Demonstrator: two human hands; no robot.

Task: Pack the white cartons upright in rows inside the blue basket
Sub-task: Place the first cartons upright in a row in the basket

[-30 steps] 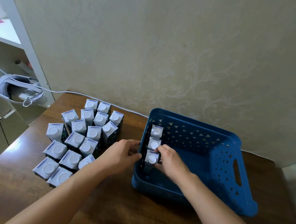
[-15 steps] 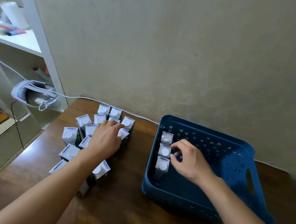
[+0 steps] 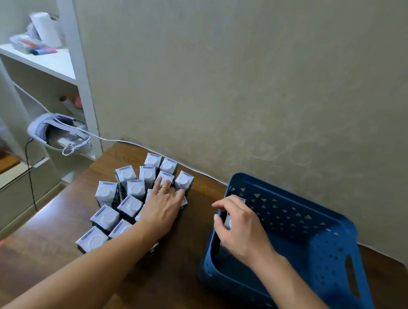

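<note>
Left hand point(image 3: 161, 206) lies spread on the white cartons point(image 3: 129, 194), gripping none – next pick sits directly beneath its fingers. Right hand point(image 3: 242, 226), curled, probably steadies a packed carton point(image 3: 227, 222) against the blue basket point(image 3: 314, 242) left wall.

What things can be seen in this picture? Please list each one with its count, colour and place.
cartons on table: about fifteen visible, white, clustered upright left of the basket
cartons in basket: at least two, white, along its left wall, mostly hidden by the right hand
basket: one, blue, on the table at right
table: one, dark brown wood
headset: one, white-grey, on the lower shelf at left
cable: one, white, running along the wall
shelf unit: one, white, at left
left hand: resting over the table cartons
right hand: curled round a carton inside the basket
</note>
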